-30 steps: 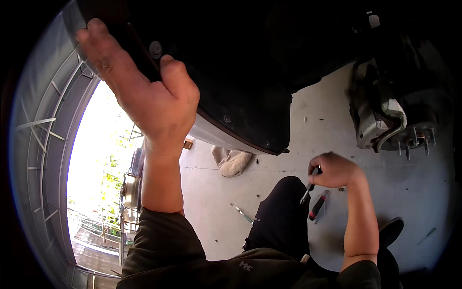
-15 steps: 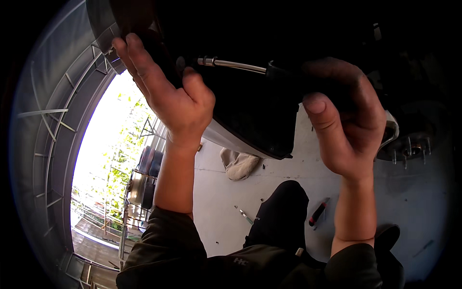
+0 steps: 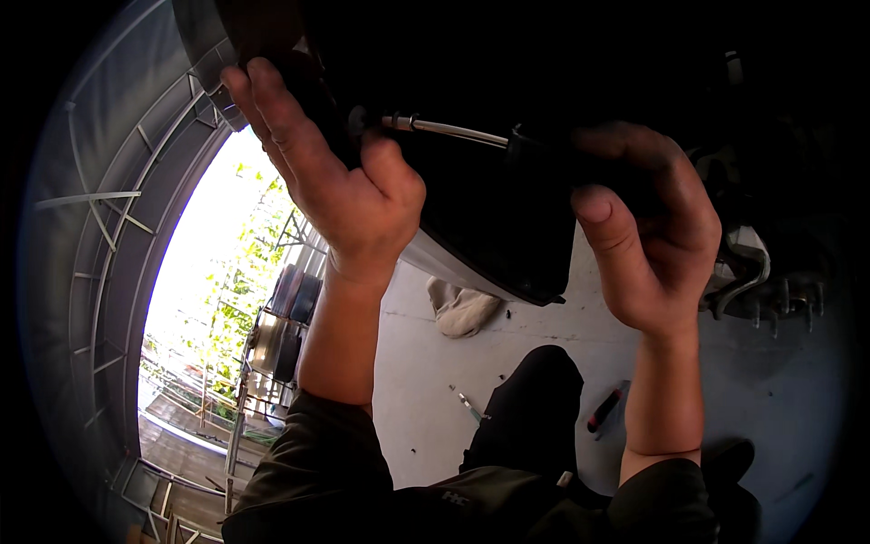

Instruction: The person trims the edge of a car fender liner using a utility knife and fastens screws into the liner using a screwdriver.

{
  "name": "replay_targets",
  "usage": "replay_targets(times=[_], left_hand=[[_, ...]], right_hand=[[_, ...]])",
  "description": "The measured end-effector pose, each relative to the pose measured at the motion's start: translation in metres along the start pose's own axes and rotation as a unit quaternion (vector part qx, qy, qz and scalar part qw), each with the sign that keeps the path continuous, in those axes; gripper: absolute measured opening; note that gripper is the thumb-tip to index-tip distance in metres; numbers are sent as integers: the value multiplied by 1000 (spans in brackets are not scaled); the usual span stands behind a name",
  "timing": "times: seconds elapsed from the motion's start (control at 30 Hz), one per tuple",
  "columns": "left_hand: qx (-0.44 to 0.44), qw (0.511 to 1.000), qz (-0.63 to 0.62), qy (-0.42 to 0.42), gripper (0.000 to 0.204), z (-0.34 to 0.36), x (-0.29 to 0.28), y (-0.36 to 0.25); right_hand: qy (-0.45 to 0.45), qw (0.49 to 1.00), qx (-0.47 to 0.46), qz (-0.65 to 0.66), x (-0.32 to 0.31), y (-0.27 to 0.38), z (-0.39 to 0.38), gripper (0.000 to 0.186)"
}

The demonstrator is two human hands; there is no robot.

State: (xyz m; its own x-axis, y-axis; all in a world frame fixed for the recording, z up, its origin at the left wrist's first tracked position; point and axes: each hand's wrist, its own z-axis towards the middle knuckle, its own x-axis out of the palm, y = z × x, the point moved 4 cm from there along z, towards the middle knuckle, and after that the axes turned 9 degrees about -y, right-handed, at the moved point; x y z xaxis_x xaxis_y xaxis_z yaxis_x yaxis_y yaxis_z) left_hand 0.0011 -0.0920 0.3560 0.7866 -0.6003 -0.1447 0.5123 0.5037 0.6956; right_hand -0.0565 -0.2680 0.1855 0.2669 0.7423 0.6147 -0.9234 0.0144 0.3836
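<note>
My left hand (image 3: 340, 186) is raised with its fingers stretched out along the edge of a dark panel (image 3: 494, 231), which looks like a vehicle's bumper or fender part. Beside its thumb is a small round dark piece (image 3: 357, 120). Pointing at that piece is the bright metal shaft (image 3: 458, 133) of what looks like a screwdriver. My right hand (image 3: 657, 236) is curled around the tool's dark handle, mostly lost in shadow. Whether the shaft's tip touches the round piece, I cannot tell.
A wheel hub with studs (image 3: 787, 299) sits at the right. On the pale floor lie a beige cloth item (image 3: 460, 308), a red-and-black tool (image 3: 604, 410) and a slim pen-like tool (image 3: 470, 407). Stacked tyres (image 3: 288, 317) stand left, by a bright opening.
The whole view has shifted slightly, so hands, tool and panel appear a little further right. Both hands keep nearly the same pose, and the tool stays in my right hand.
</note>
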Motion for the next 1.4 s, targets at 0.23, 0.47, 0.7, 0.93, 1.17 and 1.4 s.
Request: replay_targets(times=[0.23, 0.47, 0.7, 0.93, 1.17, 1.4], left_hand=[[10, 1000, 13, -2, 95, -1, 0, 2], [3, 1000, 11, -11, 94, -1, 1, 1], [9, 1000, 10, -13, 91, 0, 3, -2], [11, 1000, 14, -24, 90, -2, 3, -1], [11, 1000, 21, -20, 89, -3, 1, -2], [13, 999, 30, -15, 90, -1, 4, -5]], right_hand=[[21, 996, -87, -8, 0, -11, -1, 38], [62, 993, -101, -24, -3, -5, 13, 38], [53, 976, -198, -70, -7, 15, 30, 43], [-46, 963, 262, 42, 6, 20, 24, 44], [-64, 992, 23, 107, 6, 8, 14, 38], [-24, 997, 48, 48, 1, 7, 27, 29]])
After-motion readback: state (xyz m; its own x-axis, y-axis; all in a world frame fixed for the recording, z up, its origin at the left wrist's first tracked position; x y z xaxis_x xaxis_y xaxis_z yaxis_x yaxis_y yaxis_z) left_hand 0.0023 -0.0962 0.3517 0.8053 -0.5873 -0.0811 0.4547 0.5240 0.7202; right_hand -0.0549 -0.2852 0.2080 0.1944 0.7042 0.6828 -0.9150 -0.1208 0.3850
